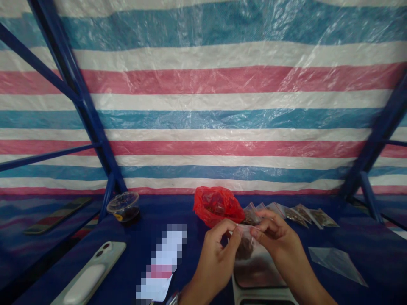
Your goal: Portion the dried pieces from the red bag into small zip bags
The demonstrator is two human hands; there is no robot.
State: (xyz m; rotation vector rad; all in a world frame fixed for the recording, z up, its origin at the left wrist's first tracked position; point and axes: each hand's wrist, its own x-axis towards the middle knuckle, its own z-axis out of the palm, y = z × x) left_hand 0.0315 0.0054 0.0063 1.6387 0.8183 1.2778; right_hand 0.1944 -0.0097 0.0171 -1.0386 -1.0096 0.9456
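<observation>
My left hand (222, 250) and my right hand (276, 237) pinch the top edge of a small clear zip bag (245, 248) with dark brown contents. The bag hangs above the metal plate of a digital scale (260, 271), which lies partly hidden under my hands. Just beyond sits an open red plastic bag (218, 205) with brown material inside. Several filled zip bags (295, 215) lie in a row behind my right hand. To the right of the scale, a flat clear zip bag (337, 262) rests on the blue table.
At the left lie a phone (92, 275) with a white oval piece on its back and a blurred-out phone-shaped object (163, 262). A clear lidded cup (124, 207) holds dark liquid. Blue metal posts (85, 114) stand before a striped tarp (222, 101).
</observation>
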